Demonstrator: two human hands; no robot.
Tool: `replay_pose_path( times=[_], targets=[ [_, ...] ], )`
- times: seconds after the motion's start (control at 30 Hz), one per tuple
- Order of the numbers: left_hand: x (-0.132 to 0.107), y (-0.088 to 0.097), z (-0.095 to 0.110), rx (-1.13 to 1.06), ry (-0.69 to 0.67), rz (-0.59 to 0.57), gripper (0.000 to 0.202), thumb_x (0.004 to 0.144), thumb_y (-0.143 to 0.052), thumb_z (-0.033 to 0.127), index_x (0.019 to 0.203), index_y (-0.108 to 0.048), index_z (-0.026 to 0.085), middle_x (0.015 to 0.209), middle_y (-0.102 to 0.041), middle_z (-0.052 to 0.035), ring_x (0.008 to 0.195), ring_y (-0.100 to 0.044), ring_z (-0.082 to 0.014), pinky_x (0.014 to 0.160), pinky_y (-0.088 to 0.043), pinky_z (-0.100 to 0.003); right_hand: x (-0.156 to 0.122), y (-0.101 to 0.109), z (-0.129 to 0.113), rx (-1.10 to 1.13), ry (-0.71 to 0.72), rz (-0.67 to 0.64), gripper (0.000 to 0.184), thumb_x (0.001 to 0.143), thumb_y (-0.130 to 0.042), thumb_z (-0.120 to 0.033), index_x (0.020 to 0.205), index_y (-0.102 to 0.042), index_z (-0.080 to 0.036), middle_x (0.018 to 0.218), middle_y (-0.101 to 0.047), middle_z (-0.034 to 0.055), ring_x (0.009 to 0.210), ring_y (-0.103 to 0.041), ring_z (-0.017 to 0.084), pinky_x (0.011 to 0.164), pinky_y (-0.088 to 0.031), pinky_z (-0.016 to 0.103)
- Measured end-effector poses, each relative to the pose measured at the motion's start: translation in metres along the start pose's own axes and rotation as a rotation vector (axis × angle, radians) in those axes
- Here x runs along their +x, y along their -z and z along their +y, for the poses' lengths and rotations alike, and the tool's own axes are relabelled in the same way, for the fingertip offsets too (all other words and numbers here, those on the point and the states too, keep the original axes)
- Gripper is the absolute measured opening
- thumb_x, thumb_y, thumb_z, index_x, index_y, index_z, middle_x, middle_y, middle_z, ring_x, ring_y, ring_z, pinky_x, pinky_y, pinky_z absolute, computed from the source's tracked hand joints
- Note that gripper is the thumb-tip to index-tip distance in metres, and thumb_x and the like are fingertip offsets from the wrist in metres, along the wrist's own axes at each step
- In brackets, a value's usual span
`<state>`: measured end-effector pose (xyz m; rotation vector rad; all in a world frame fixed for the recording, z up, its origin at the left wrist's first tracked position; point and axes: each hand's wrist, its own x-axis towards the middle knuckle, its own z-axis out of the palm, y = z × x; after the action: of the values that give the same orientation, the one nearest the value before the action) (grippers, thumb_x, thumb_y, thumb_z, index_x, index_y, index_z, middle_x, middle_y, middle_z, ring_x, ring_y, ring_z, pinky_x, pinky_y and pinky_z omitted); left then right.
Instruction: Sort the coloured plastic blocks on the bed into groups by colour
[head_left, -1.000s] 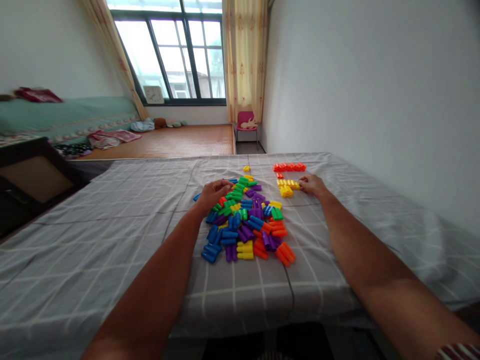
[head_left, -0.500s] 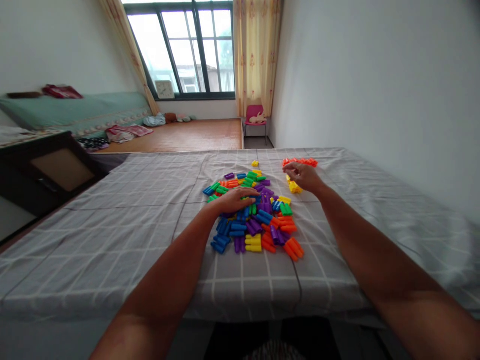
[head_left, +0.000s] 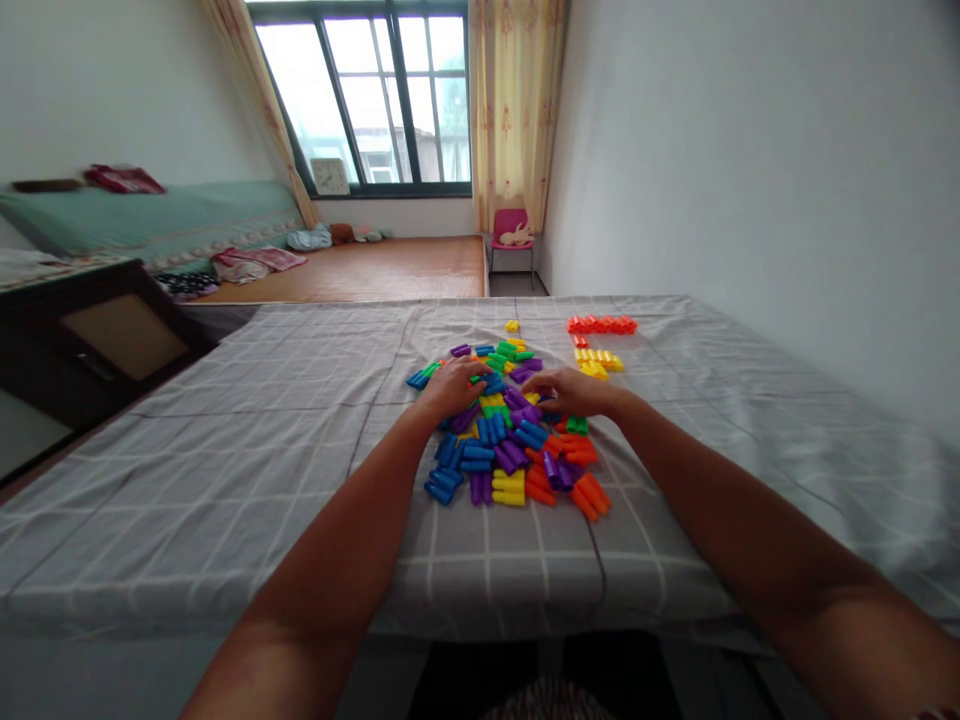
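A heap of small plastic blocks (head_left: 506, 440) in blue, purple, green, yellow and orange lies on a grey checked bedsheet (head_left: 262, 450). My left hand (head_left: 452, 385) rests on the heap's far left part, fingers curled over blocks. My right hand (head_left: 570, 392) lies on the heap's right part, fingers bent down among the blocks; what they hold is hidden. Beyond the heap, a row of orange blocks (head_left: 601, 324) and a shorter row of yellow blocks (head_left: 596, 360) are set apart in lines.
A white wall runs along the right side of the bed. At the left stand a dark cabinet (head_left: 90, 345) and a green bed (head_left: 150, 225). A small pink chair (head_left: 512, 235) stands below the window and curtains at the back.
My right hand has come back from the yellow row to the heap. My left hand has shifted slightly within the heap's far left. The yellow row shows uncovered now.
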<state>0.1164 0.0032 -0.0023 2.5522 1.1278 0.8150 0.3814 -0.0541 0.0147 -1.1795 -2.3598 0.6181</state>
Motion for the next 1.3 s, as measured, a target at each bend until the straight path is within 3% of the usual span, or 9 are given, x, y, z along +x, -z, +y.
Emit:
replay_pose_path(
  times=[0.17,0.33,0.47,0.7,0.87,0.97,1.07,1.17,1.3],
  targets=[
    [0.003,0.000,0.008,-0.165,-0.027,0.044,0.022,0.079,-0.061,0.027,0.096,-0.075,0.024,0.100,-0.071,-0.0058,0.099,-0.063,-0.0242,0.097,-0.045,-0.038,0.003,0.000,0.002,0.151,-0.040,0.142,0.019,0.075,-0.069,-0.030,0.091,-0.072,-0.021,0.091,-0.071,0.0034,0.079,-0.065,0.018,0.067,-0.052,0.028],
    [0.004,-0.002,0.027,-0.379,-0.077,0.013,0.027,0.087,-0.055,0.038,0.095,-0.075,0.021,0.099,-0.072,-0.0057,0.095,-0.065,-0.0215,0.090,-0.048,-0.034,0.005,0.002,0.003,0.409,-0.094,0.184,0.031,0.076,-0.070,-0.043,0.092,-0.066,-0.018,0.085,-0.071,0.0041,0.077,-0.067,0.018,0.070,-0.054,0.031],
    [0.003,-0.005,0.037,-0.465,-0.070,-0.018,0.028,0.083,-0.061,0.042,0.093,-0.073,0.019,0.092,-0.071,-0.0053,0.088,-0.064,-0.0200,0.082,-0.050,-0.031,0.007,-0.001,-0.007,0.532,-0.094,0.204,0.037,0.077,-0.070,-0.048,0.097,-0.064,-0.018,0.081,-0.070,0.0029,0.073,-0.066,0.016,0.071,-0.054,0.032],
    [0.005,-0.010,0.031,-0.599,-0.015,-0.018,0.032,0.073,-0.072,0.043,0.087,-0.066,0.016,0.083,-0.068,-0.0032,0.079,-0.063,-0.0160,0.076,-0.051,-0.029,0.013,-0.006,-0.016,0.637,-0.108,0.423,0.040,0.064,-0.082,-0.044,0.089,-0.062,-0.019,0.086,-0.069,0.0019,0.081,-0.066,0.016,0.080,-0.054,0.034],
    [0.005,-0.006,0.030,-0.525,-0.001,0.000,0.034,0.080,-0.064,0.045,0.098,-0.069,0.017,0.095,-0.072,-0.0055,0.090,-0.066,-0.0190,0.083,-0.052,-0.031,-0.007,0.035,0.017,0.660,-0.240,0.521,0.045,0.061,-0.084,-0.046,0.090,-0.064,-0.018,0.088,-0.069,0.0032,0.077,-0.065,0.015,0.068,-0.055,0.028],
    [0.006,-0.002,0.025,-0.456,0.036,0.062,0.032,0.082,-0.061,0.043,0.100,-0.070,0.017,0.096,-0.074,-0.0056,0.091,-0.067,-0.0195,0.085,-0.052,-0.032,-0.036,0.072,0.052,0.551,-0.441,0.617,0.038,0.062,-0.085,-0.038,0.087,-0.066,-0.016,0.087,-0.069,0.0046,0.073,-0.063,0.013,0.061,-0.053,0.023],
    [0.008,-0.001,0.018,-0.415,0.058,0.099,0.030,0.082,-0.059,0.039,0.099,-0.070,0.017,0.096,-0.074,-0.0051,0.091,-0.068,-0.0195,0.086,-0.052,-0.032,-0.061,0.096,0.082,0.413,-0.694,0.575,0.030,0.061,-0.087,-0.028,0.080,-0.069,-0.013,0.077,-0.069,0.0056,0.065,-0.061,0.012,0.056,-0.052,0.022],
    [0.008,0.001,0.008,-0.384,0.093,0.125,0.028,0.084,-0.057,0.037,0.099,-0.071,0.018,0.095,-0.074,-0.0044,0.090,-0.068,-0.0194,0.085,-0.053,-0.031,-0.071,0.099,0.098,0.330,-0.875,0.439,0.029,0.057,-0.089,-0.024,0.072,-0.068,-0.011,0.068,-0.067,0.0059,0.056,-0.058,0.011,0.050,-0.051,0.022],
    [0.007,0.005,-0.007,-0.321,0.154,0.212,0.027,0.084,-0.054,0.032,0.100,-0.071,0.018,0.097,-0.075,-0.0050,0.093,-0.068,-0.0196,0.087,-0.052,-0.032,-0.067,0.087,0.107,0.321,-0.901,0.362,0.034,0.055,-0.091,-0.027,0.068,-0.064,-0.012,0.063,-0.064,0.0049,0.055,-0.059,0.012,0.052,-0.052,0.024]
  ],
)
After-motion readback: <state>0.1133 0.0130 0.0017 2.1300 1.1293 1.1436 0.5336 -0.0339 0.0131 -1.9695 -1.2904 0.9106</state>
